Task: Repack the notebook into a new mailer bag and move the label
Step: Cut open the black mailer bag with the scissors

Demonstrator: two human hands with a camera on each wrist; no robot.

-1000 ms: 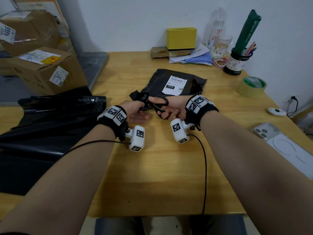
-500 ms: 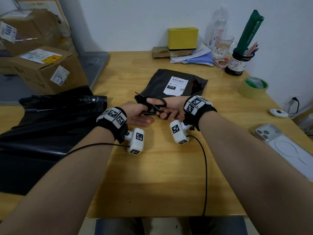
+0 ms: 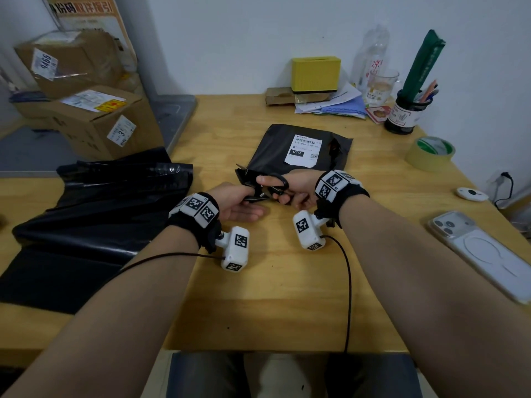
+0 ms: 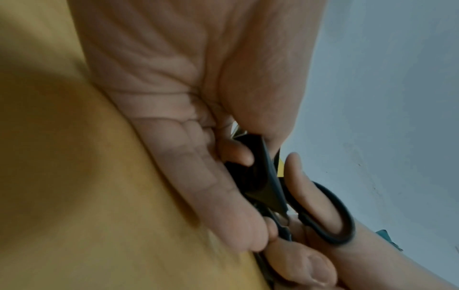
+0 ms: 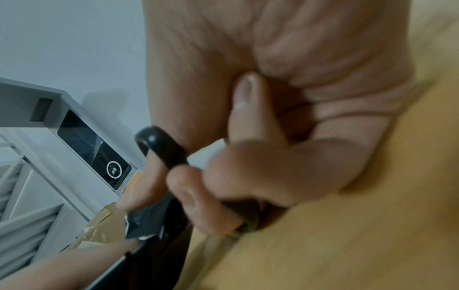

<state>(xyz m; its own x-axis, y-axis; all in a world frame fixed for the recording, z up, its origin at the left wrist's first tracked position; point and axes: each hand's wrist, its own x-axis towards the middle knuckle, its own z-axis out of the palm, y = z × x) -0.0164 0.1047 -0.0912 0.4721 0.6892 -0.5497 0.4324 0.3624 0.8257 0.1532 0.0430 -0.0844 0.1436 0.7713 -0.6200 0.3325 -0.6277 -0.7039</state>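
The old black mailer bag [image 3: 273,147] lies mid-table with its white label [image 3: 303,150] facing up. My left hand [image 3: 244,196] pinches the bag's near-left corner between thumb and fingers; the left wrist view shows the black plastic [image 4: 258,176] in that pinch. My right hand [image 3: 290,191] grips black scissors [image 3: 273,183], thumb through one loop [image 5: 161,147], and the blades sit at the pinched corner of the bag [image 5: 154,221]. The notebook is hidden from view. Black new mailer bags [image 3: 100,214] lie in a pile at the left.
Cardboard boxes [image 3: 94,122] stand at the back left. Along the back edge are a yellow box [image 3: 316,71], papers, a bottle, a glass and a pen cup [image 3: 408,110]. A tape roll [image 3: 431,153] and a phone [image 3: 482,251] lie at the right.
The scissor blades have opened and their tip now shows past the bag's near-left corner. Both hands stay close together at that corner.
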